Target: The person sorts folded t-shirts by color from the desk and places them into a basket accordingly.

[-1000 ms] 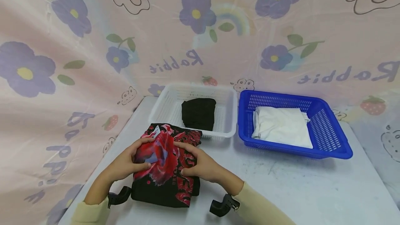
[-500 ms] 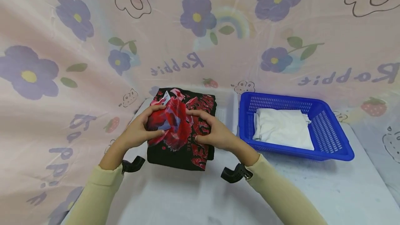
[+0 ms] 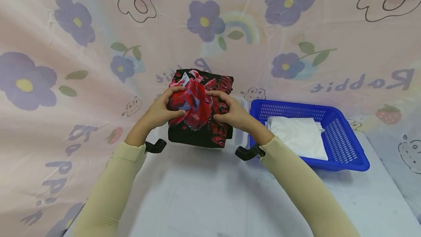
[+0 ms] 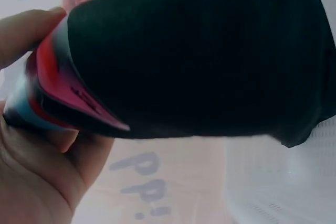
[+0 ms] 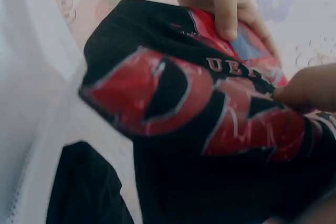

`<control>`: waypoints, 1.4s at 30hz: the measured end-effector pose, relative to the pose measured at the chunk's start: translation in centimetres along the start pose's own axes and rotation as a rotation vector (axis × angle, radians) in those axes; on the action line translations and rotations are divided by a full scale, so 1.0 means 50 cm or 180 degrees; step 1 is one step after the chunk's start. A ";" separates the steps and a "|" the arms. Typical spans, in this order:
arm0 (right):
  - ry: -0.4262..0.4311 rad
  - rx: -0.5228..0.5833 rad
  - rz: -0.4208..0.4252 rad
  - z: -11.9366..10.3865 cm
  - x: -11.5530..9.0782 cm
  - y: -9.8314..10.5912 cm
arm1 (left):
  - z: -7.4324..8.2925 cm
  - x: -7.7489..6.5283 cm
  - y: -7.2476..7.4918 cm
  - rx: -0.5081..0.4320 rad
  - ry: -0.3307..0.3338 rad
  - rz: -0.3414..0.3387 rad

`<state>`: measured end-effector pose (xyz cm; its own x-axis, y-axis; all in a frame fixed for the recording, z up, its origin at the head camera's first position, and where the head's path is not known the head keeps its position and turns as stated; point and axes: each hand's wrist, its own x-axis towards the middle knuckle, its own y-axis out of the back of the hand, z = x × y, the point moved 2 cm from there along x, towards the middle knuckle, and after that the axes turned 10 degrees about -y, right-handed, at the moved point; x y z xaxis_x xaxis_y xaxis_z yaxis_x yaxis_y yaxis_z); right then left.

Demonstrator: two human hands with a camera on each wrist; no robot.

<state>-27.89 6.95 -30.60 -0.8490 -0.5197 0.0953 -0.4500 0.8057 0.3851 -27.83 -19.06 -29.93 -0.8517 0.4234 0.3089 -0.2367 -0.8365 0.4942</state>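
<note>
A folded black T-shirt with a red printed front is held up in both hands. My left hand grips its left side, thumb and fingers bunching the printed cloth. On the opposite side my right hand holds the shirt, its thumb on the print. The shirt hangs over the white basket and hides most of it in the head view. Inside that basket a smaller black cloth shows below the shirt in the right wrist view.
To the right stands a blue basket with a folded white cloth in it. Both baskets are on a white table. A patterned curtain hangs close behind and along the left side.
Both hands have lifted the folded T-shirt from the front of the table, away from the body and slightly right, to over the white basket. The blue basket has stayed in place.
</note>
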 end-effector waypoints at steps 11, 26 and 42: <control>-0.0094 0.0044 0.0099 0.067 0.076 0.021 | -0.099 0.082 -0.015 -0.0275 0.0106 0.0143; -0.0873 0.0346 0.0159 0.198 0.099 -0.013 | -0.226 0.083 -0.081 -0.0340 0.0549 0.0068; -0.1343 0.0548 0.0239 0.275 0.091 -0.042 | -0.289 0.058 -0.115 -0.0428 0.1010 -0.0090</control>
<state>-34.64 6.80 -43.62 -0.9035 -0.3258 -0.2785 -0.3921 0.8907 0.2300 -35.68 -18.05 -43.61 -0.9419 0.3355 0.0179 -0.3038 -0.8733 0.3809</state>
